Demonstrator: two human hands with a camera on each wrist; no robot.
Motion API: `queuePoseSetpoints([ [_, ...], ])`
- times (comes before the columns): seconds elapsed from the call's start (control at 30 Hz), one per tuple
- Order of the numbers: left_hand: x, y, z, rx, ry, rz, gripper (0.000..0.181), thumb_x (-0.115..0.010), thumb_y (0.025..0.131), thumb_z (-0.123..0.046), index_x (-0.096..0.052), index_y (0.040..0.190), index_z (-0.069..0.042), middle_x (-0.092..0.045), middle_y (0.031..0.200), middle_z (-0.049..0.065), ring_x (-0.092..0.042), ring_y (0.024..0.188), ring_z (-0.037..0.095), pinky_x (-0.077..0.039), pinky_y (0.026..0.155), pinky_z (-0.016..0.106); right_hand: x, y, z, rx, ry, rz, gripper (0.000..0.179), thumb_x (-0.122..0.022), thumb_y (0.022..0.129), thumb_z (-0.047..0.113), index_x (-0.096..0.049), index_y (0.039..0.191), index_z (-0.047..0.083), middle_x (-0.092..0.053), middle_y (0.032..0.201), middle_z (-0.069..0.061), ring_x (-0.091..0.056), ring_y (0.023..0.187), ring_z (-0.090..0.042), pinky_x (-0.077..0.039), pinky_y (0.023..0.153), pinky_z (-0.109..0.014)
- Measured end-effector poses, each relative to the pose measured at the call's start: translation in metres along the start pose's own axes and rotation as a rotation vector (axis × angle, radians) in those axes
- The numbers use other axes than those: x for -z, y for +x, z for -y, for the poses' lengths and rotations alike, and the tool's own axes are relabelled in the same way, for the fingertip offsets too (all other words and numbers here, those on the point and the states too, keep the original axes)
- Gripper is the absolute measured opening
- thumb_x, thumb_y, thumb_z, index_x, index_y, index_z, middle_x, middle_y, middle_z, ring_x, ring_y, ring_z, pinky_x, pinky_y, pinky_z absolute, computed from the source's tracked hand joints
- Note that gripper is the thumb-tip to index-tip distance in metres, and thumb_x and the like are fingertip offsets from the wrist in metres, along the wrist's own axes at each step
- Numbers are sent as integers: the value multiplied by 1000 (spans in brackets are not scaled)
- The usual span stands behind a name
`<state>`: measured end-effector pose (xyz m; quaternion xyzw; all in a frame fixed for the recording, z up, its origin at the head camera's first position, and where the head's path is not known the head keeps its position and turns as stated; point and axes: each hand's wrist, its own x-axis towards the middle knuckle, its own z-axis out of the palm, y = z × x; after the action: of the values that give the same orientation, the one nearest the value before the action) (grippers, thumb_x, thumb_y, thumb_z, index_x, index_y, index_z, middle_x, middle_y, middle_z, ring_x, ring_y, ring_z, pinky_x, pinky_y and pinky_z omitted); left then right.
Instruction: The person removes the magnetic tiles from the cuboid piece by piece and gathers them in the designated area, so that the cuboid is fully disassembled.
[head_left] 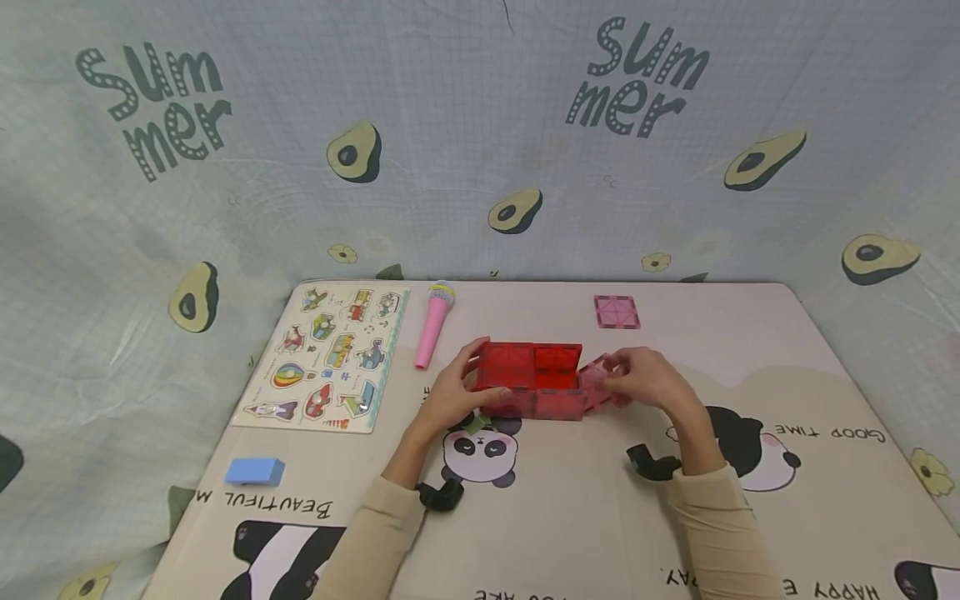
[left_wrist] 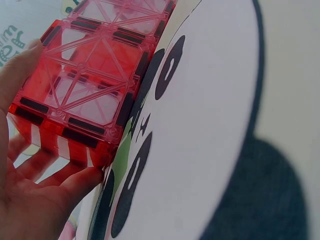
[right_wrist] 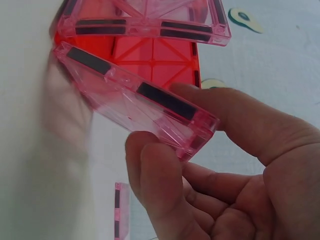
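Note:
A box built of translucent red and pink magnetic tiles (head_left: 507,367) stands mid-table in the head view, its top partly uncovered at the right. My left hand (head_left: 452,393) grips its left end. In the left wrist view, fingers and thumb spread around that end of the tile box (left_wrist: 82,80). My right hand (head_left: 647,377) pinches a pink square magnetic tile (right_wrist: 132,102) between thumb and fingers. This tile slants away from the box's right end, its far corner right at the box's lower edge in the right wrist view.
Another pink magnetic tile (head_left: 617,312) lies flat at the back. Left of the box are a pink toy microphone (head_left: 433,327) and a picture puzzle board (head_left: 318,358). A blue block (head_left: 255,472) lies at the front left. A patterned curtain (head_left: 450,125) hangs behind the table.

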<state>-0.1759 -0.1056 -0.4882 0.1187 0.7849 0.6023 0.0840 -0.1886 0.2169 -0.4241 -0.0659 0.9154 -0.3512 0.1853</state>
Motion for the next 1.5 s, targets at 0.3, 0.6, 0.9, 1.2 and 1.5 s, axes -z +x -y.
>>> queuePoseSetpoints([
  [0.3, -1, 0, 0, -7, -9, -2, 88, -81, 84, -25, -32, 156, -20, -44, 151, 5, -44, 142, 33, -53, 104, 46, 1, -3, -2, -4, -7, 99, 55, -73, 85, 18, -51, 127, -8, -65, 83, -10, -64, 62, -14, -54, 64, -28],
  [0.6, 0, 0, -1, -16, -14, -1, 86, -80, 84, -22, -33, 156, -18, -43, 153, 8, -44, 141, 35, -53, 103, 47, 3, -1, -7, -11, 9, 113, 54, -72, 88, 17, -49, 130, -8, -64, 82, -10, -62, 62, -15, -57, 65, -28],
  [0.9, 0, 0, -1, -9, -28, 5, 86, -81, 84, -20, -33, 156, -18, -44, 152, 8, -45, 141, 34, -52, 105, 47, 7, -1, -12, -19, -18, 74, 47, -70, 90, 19, -54, 124, -8, -66, 87, -13, -65, 63, -14, -57, 67, -28],
  [1.2, 0, -2, -6, -8, -28, 6, 86, -80, 85, -20, -33, 156, -17, -43, 153, 10, -45, 140, 36, -52, 105, 46, 7, -1, -14, -14, -21, 17, 38, -68, 93, 19, -57, 117, -8, -67, 83, -11, -64, 62, -14, -57, 65, -28],
  [1.5, 3, -7, -27, 35, -21, 41, 84, -77, 86, -12, -31, 157, -15, -39, 156, 16, -41, 144, 37, -48, 109, 47, 9, 1, -19, 21, -28, -84, 31, -65, 96, 19, -59, 111, -8, -67, 79, -10, -64, 65, -14, -52, 62, -27],
])
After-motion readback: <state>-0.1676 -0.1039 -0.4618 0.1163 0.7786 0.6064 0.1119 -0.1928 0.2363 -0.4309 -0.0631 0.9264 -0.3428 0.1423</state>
